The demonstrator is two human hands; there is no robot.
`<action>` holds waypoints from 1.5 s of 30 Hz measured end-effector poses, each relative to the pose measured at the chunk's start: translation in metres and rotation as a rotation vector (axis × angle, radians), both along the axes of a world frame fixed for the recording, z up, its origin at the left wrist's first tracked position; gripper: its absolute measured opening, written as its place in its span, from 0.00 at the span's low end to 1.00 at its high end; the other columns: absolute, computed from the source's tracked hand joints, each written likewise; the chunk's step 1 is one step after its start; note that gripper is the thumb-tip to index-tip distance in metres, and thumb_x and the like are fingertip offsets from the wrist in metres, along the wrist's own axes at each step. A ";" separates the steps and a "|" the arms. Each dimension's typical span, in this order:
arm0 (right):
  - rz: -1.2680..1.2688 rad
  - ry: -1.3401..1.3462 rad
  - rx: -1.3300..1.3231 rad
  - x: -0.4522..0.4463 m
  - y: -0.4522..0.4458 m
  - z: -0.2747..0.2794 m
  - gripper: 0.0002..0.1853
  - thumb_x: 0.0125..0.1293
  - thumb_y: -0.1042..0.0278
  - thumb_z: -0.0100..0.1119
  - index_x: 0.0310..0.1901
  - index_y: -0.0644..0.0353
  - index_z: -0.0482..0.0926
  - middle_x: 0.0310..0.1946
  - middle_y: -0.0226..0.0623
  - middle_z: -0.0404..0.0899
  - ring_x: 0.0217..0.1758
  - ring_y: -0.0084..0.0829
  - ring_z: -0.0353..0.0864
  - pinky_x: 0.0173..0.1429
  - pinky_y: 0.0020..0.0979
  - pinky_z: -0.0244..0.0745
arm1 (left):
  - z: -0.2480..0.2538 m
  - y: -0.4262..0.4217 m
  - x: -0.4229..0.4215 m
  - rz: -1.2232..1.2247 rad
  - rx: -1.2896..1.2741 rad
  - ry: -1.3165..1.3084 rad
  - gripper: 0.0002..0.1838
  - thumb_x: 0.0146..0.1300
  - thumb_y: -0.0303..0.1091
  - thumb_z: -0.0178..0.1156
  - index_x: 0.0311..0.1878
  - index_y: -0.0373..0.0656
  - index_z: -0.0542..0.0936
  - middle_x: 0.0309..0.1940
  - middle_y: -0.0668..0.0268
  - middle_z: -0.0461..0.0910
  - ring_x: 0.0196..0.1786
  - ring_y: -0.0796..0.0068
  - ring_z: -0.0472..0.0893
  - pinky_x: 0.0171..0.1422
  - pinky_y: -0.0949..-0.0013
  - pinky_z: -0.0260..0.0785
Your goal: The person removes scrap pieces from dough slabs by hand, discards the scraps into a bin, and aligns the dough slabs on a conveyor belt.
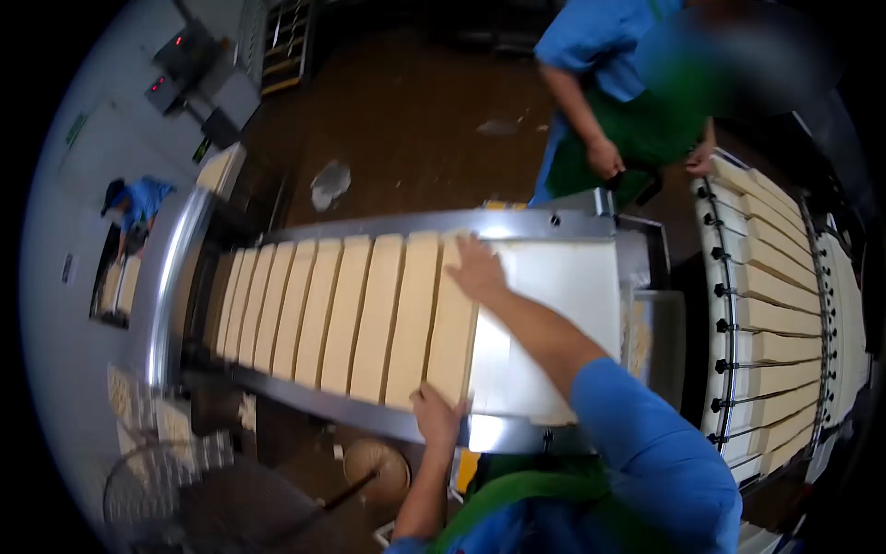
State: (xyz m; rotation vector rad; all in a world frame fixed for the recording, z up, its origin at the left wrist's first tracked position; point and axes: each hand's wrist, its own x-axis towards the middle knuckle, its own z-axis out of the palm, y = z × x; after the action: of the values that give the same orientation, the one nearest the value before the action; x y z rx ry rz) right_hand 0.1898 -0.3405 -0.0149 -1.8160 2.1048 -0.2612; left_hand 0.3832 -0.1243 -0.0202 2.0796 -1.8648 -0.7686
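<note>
Pale beige dough strips (369,314) lie side by side across a white conveyor belt (563,295) with metal side rails. My right hand (478,268) reaches over to the far end of the rightmost dough strip (452,319), its fingers curled over that end. At the near end of the same strip, my left hand (438,415) grips it, thumb and fingers around the edge. The strip sits against its neighbour on the left.
A shiny metal machine housing (171,277) stands at the belt's left end. Opposite, a co-worker in a green apron (637,138) stands beside another conveyor (720,323) carrying similar strips. A bin with pale scraps (651,337) stands between the conveyors. Another person (143,203) is far left.
</note>
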 end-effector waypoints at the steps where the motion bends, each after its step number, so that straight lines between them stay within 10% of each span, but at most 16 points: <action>1: -0.053 -0.042 0.061 0.007 -0.011 0.004 0.41 0.65 0.40 0.50 0.73 0.51 0.51 0.74 0.47 0.47 0.71 0.48 0.58 0.67 0.47 0.61 | -0.001 -0.002 -0.001 -0.014 0.011 -0.048 0.44 0.46 0.42 0.75 0.60 0.29 0.62 0.53 0.39 0.66 0.53 0.38 0.72 0.56 0.52 0.69; 4: -0.143 0.102 0.211 0.023 -0.028 -0.005 0.48 0.56 0.27 0.51 0.73 0.46 0.51 0.70 0.42 0.54 0.70 0.45 0.59 0.63 0.54 0.61 | -0.004 -0.005 -0.007 -0.034 0.030 -0.095 0.45 0.45 0.43 0.76 0.59 0.29 0.62 0.52 0.38 0.67 0.51 0.37 0.73 0.54 0.50 0.69; 10: -0.336 -0.086 0.125 -0.021 0.031 0.041 0.37 0.58 0.42 0.57 0.63 0.58 0.64 0.61 0.44 0.63 0.64 0.46 0.66 0.63 0.45 0.67 | -0.005 -0.002 -0.010 -0.115 -0.004 -0.057 0.48 0.41 0.42 0.77 0.60 0.29 0.61 0.53 0.40 0.64 0.51 0.38 0.72 0.54 0.50 0.70; 17: -0.650 -0.013 0.078 -0.140 0.109 0.022 0.44 0.53 0.41 0.60 0.67 0.57 0.58 0.73 0.55 0.44 0.68 0.56 0.58 0.64 0.49 0.63 | 0.010 0.015 -0.075 -0.446 0.257 0.134 0.50 0.47 0.58 0.69 0.65 0.39 0.55 0.53 0.38 0.61 0.50 0.34 0.73 0.53 0.48 0.72; 23: -1.010 -0.313 -0.211 -0.201 0.184 0.012 0.43 0.50 0.54 0.63 0.63 0.60 0.53 0.60 0.55 0.55 0.62 0.60 0.63 0.63 0.52 0.64 | 0.020 0.022 -0.136 -0.431 0.024 0.120 0.45 0.49 0.44 0.70 0.65 0.38 0.57 0.52 0.39 0.61 0.51 0.36 0.72 0.54 0.49 0.69; 32: -1.534 -0.273 -0.674 -0.333 0.484 0.099 0.43 0.53 0.52 0.64 0.64 0.64 0.52 0.59 0.60 0.54 0.61 0.62 0.64 0.64 0.51 0.65 | 0.094 0.116 -0.284 -1.063 -0.197 0.434 0.43 0.43 0.23 0.69 0.67 0.44 0.64 0.62 0.45 0.55 0.59 0.43 0.66 0.63 0.55 0.64; 38: -1.913 -0.305 -0.411 -0.369 0.704 0.117 0.41 0.54 0.49 0.60 0.63 0.69 0.58 0.60 0.65 0.60 0.57 0.62 0.71 0.60 0.49 0.72 | 0.117 0.228 -0.341 -1.764 -0.264 0.547 0.42 0.47 0.31 0.72 0.67 0.45 0.64 0.62 0.41 0.58 0.61 0.39 0.66 0.63 0.52 0.65; 45: -1.614 -0.220 0.132 -0.416 0.800 0.080 0.38 0.61 0.39 0.48 0.65 0.60 0.64 0.65 0.59 0.62 0.65 0.59 0.65 0.68 0.53 0.58 | 0.091 0.316 -0.361 -2.073 0.197 0.699 0.34 0.57 0.29 0.63 0.68 0.46 0.63 0.65 0.39 0.52 0.62 0.32 0.66 0.62 0.49 0.68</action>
State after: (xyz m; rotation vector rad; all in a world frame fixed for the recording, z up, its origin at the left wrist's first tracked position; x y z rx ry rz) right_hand -0.2263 0.4592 0.0652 0.3292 2.7307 -0.5913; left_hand 0.0219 0.1915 0.0706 -0.8954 -2.6913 -1.5344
